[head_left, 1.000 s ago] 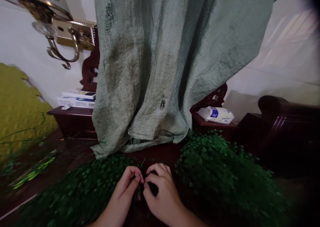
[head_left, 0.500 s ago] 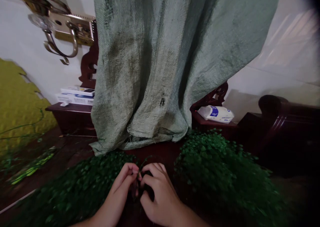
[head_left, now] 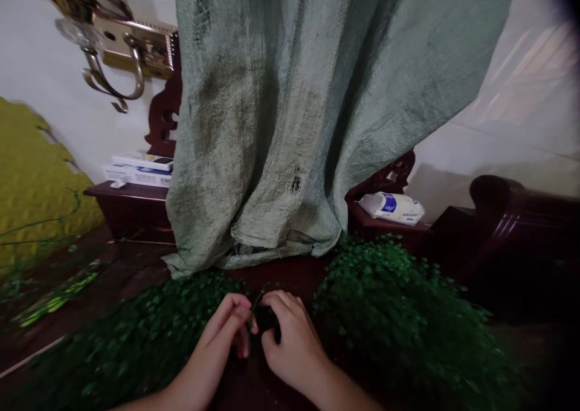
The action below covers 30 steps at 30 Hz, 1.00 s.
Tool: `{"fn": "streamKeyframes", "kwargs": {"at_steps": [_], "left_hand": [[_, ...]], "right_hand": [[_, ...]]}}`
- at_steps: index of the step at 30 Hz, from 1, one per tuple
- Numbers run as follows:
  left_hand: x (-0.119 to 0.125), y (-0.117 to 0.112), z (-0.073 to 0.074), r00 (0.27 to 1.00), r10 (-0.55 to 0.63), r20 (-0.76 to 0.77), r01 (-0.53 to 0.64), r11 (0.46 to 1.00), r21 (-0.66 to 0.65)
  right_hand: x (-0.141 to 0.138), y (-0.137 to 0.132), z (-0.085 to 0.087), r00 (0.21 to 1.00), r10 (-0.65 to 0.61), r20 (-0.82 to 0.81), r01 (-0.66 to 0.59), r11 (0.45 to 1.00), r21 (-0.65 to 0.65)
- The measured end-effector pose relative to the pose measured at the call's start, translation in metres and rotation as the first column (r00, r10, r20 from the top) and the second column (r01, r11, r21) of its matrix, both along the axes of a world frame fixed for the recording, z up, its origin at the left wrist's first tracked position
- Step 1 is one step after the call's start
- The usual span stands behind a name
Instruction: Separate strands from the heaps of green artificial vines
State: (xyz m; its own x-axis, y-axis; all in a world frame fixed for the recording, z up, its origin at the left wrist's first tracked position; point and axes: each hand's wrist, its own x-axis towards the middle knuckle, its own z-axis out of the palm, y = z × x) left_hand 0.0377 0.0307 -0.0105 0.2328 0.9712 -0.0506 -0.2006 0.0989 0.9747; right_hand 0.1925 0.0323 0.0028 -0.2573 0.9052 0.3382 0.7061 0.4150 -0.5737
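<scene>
A thin green plant stem (head_left: 254,307) stands between my two hands at the bottom middle of the view. My left hand (head_left: 225,329) pinches it between thumb and fingertips, with the other fingers curled below. Just to the right is my right hand (head_left: 294,341), its fingers bent and its thumb apart from the index finger. Those fingertips are close to the stem's upper part; whether they touch it I cannot tell. Heaps of small-leaved greenery lie on either side, the left heap (head_left: 136,332) beside my left arm and the right heap (head_left: 403,302) past my right hand.
A grey-green woven sack (head_left: 294,127) hangs in front, its hem near the dark red wooden surface (head_left: 281,275). Boxes (head_left: 138,172) sit on a ledge at left, a tissue pack (head_left: 394,208) at right. A metal hook (head_left: 115,84) projects at upper left, above a yellow mat (head_left: 36,187).
My right hand has shifted slightly right, away from my left, and its thumb and fingers have spread. More of the stem shows between the hands. My left hand keeps its pinch.
</scene>
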Motion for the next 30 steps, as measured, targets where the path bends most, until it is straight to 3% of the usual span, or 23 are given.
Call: {"fn": "streamKeyframes", "kwargs": {"at_steps": [5,15,20,24,27,30], "left_hand": [[0.001,-0.001,0.005,0.997,-0.022,-0.075,0.023,1.000,0.011],[0.003,0.000,-0.003,0.983,-0.106,-0.153,0.109,0.994,0.009],[0.005,0.001,-0.009,0.974,-0.148,-0.170,0.159,0.986,0.054],[0.004,0.003,-0.011,0.987,-0.102,-0.124,0.112,0.991,0.074],[0.004,0.004,-0.012,0.996,-0.039,-0.082,0.048,0.993,0.109],[0.004,0.005,-0.013,0.996,-0.008,-0.093,0.023,0.986,0.167]], "right_hand": [[-0.001,0.003,-0.008,1.000,0.006,-0.007,-0.006,1.000,0.005],[0.002,0.007,-0.009,1.000,0.009,0.005,-0.009,0.998,0.063],[0.001,0.005,-0.004,0.994,-0.024,-0.110,0.036,0.993,0.113],[-0.001,0.002,0.006,0.965,-0.012,-0.263,0.050,0.989,0.139],[0.000,0.002,0.014,0.918,-0.039,-0.396,0.056,0.998,0.032],[0.002,0.003,0.020,0.839,-0.097,-0.535,-0.037,0.971,-0.236]]}}
